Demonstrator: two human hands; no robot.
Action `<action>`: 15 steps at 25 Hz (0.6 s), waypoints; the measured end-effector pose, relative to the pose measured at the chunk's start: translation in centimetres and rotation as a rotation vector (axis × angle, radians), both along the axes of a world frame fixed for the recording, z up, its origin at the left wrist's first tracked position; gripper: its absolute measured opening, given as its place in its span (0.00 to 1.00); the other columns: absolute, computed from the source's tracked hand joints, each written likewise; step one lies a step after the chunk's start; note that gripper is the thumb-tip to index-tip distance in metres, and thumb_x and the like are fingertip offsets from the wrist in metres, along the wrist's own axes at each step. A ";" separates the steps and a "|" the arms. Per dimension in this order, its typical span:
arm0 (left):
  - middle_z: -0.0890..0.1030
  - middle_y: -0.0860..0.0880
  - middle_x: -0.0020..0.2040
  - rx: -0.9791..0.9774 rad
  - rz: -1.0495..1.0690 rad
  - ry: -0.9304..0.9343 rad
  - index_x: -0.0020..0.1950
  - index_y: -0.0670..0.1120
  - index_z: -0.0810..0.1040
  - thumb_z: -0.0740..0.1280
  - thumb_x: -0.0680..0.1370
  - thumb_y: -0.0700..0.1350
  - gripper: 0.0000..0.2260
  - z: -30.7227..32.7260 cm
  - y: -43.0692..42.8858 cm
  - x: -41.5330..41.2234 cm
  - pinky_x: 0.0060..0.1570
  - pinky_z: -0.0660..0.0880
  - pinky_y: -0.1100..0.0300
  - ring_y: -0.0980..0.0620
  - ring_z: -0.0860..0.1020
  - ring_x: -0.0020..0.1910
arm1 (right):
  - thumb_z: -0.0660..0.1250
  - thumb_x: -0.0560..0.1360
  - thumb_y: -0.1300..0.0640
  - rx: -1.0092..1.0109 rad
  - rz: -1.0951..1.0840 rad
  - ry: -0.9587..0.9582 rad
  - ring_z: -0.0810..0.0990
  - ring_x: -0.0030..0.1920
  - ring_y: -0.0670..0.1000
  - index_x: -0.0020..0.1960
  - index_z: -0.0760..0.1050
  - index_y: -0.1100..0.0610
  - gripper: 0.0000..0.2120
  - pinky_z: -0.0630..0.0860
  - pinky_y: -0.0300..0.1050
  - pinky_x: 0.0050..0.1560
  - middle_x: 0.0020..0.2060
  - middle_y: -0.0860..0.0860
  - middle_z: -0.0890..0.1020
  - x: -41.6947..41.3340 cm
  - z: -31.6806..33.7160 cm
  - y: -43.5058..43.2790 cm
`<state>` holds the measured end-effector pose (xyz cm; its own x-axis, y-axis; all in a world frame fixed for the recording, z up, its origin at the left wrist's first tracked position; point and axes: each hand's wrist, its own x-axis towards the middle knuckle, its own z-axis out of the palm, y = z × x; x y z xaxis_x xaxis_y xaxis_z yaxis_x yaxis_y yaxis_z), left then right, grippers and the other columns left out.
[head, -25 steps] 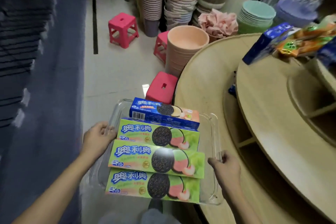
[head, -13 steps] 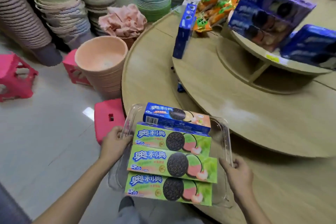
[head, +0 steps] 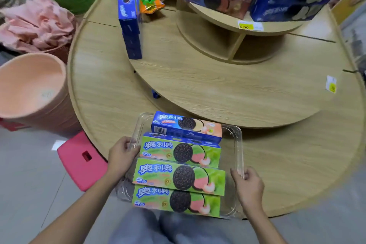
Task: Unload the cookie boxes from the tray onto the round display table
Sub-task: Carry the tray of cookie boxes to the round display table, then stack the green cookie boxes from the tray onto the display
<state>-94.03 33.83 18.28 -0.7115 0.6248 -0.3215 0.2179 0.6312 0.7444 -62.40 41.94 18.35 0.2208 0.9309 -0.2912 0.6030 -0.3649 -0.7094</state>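
Both hands hold a clear tray [head: 238, 150] by its long sides: the left hand [head: 120, 157] curls over the left rim, the right hand [head: 248, 185] pinches the right rim near its near corner. Four cookie boxes lie flat in it, overlapping like shingles: a blue box [head: 187, 128] at the far end and three green boxes [head: 179, 176] stepping back toward the person. The tray's far part sits over the near edge of the counter's [head: 103, 89] lowest tier; whether it rests on the wood or hangs just above cannot be told, and its near end overhangs the edge.

The step in hand looks like setting the tray down so a hand comes free. To do it well, push the tray further onto the lowest tier until most of its base is over wood, keeping it level so the stacked boxes do not slide off the near end. Let go with one hand only once it sits steady. The middle tier [head: 227, 89] is bare ahead and should take the boxes; start with the nearest green one, lying on top.
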 end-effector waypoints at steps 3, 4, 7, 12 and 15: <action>0.80 0.44 0.41 -0.025 -0.057 0.011 0.49 0.39 0.78 0.69 0.71 0.38 0.08 -0.5 1.4 -0.8 0.40 0.66 0.57 0.46 0.76 0.41 | 0.71 0.70 0.61 0.014 -0.043 0.008 0.62 0.24 0.47 0.28 0.60 0.54 0.21 0.62 0.38 0.28 0.23 0.51 0.64 -0.3 -0.4 0.1; 0.81 0.44 0.41 -0.031 -0.079 0.005 0.49 0.39 0.78 0.69 0.71 0.38 0.08 -0.6 1.8 -1.1 0.40 0.66 0.57 0.46 0.77 0.41 | 0.71 0.70 0.62 0.008 -0.059 0.021 0.64 0.24 0.46 0.28 0.60 0.54 0.22 0.62 0.38 0.28 0.23 0.50 0.63 -0.6 -0.3 0.0; 0.81 0.44 0.42 -0.069 -0.102 -0.033 0.51 0.39 0.77 0.67 0.72 0.37 0.09 -1.0 2.6 -1.8 0.41 0.67 0.57 0.46 0.77 0.41 | 0.70 0.70 0.62 0.001 -0.101 0.034 0.64 0.25 0.45 0.28 0.59 0.54 0.21 0.60 0.40 0.28 0.24 0.51 0.63 -1.1 -0.5 -0.5; 0.80 0.46 0.43 -0.141 -0.191 -0.144 0.49 0.45 0.75 0.67 0.72 0.40 0.06 -0.7 2.6 -2.5 0.41 0.70 0.55 0.43 0.79 0.44 | 0.69 0.71 0.59 -0.045 -0.104 -0.003 0.62 0.26 0.47 0.30 0.61 0.55 0.19 0.59 0.41 0.28 0.24 0.51 0.65 -1.4 0.0 -0.7; 0.79 0.46 0.44 -0.201 -0.222 -0.137 0.50 0.44 0.76 0.68 0.71 0.49 0.12 0.2 2.6 -3.7 0.42 0.68 0.56 0.43 0.78 0.46 | 0.68 0.73 0.57 0.058 -0.069 -0.175 0.70 0.36 0.52 0.44 0.72 0.58 0.06 0.62 0.42 0.36 0.39 0.52 0.73 -1.9 1.7 -1.1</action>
<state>-97.75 36.45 18.52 -0.5067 0.6742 -0.5373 0.2732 0.7167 0.6416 -64.33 40.86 20.10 0.3272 0.9258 -0.1892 0.6939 -0.3713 -0.6170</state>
